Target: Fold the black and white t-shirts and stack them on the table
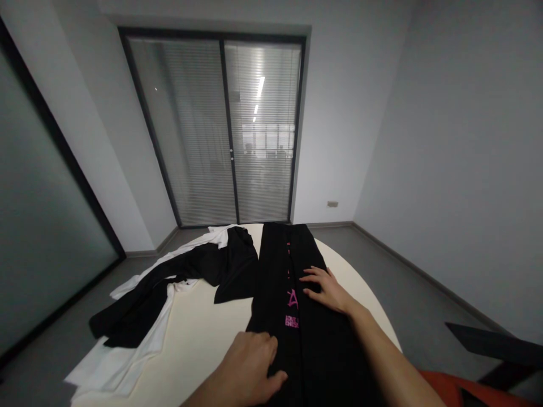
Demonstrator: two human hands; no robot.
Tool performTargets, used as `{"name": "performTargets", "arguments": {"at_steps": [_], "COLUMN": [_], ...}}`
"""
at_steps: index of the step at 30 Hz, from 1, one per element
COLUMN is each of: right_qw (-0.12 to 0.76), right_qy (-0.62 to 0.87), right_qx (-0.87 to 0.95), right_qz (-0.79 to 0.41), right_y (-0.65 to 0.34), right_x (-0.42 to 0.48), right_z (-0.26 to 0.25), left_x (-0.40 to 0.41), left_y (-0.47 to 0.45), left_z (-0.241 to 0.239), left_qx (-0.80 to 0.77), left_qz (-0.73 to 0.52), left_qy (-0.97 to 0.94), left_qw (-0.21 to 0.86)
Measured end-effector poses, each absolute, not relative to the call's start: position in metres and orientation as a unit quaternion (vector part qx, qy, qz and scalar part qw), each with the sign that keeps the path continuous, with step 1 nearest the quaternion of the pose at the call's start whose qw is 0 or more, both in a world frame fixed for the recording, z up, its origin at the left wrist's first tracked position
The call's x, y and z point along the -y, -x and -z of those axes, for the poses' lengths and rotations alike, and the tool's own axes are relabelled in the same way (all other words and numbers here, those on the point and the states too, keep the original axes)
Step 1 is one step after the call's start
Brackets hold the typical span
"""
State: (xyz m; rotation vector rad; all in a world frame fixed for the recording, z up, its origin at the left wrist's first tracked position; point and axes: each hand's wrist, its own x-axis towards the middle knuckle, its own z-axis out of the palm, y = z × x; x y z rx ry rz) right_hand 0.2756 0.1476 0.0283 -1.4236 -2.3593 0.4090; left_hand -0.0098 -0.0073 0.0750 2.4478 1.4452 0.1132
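Note:
A black garment (pixel 274 271) with pink lettering lies on the round cream table (pixel 199 322), its sides folded inward so that two edges run along its middle. My right hand (pixel 326 289) rests on its right half, open, with the fingers spread flat across the cloth. Lower down, my left hand (pixel 250 362) is at the garment's left edge. Its fingers are curled down onto the cloth and their tips are hidden; the thumb lies apart on the black fabric.
Rumpled black clothing (pixel 199 263) and white clothing (pixel 127 362) lie along the table's left side, partly over its edge. An orange-red chair (pixel 453 390) with a dark armrest stands at the lower right. Beyond the table are a glass door (pixel 263 135) with blinds and grey walls.

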Motion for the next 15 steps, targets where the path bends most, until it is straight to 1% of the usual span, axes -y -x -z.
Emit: {"name": "performTargets", "arguments": {"at_steps": [2,7,15], "right_qw": [0.178,0.193,0.204], "right_qy": [0.488,0.464,0.396], "right_qx": [0.841,0.850,0.884], "right_qz": [-0.149,-0.159,-0.141], "right_y": [-0.272,-0.270,-0.259], "right_x": [-0.146,-0.144,-0.136], "right_z": [-0.031,-0.038,-0.041], "left_x": [0.010,0.006,0.003], "left_y": [0.003,-0.001,0.010], "left_z": [-0.074,-0.076,-0.065], "left_qx": [-0.511,-0.505,-0.377], "left_qz": [-0.041,-0.111,-0.129], "left_qy": [-0.844,-0.829,-0.903], "left_qw": [0.155,0.212,0.161]}}
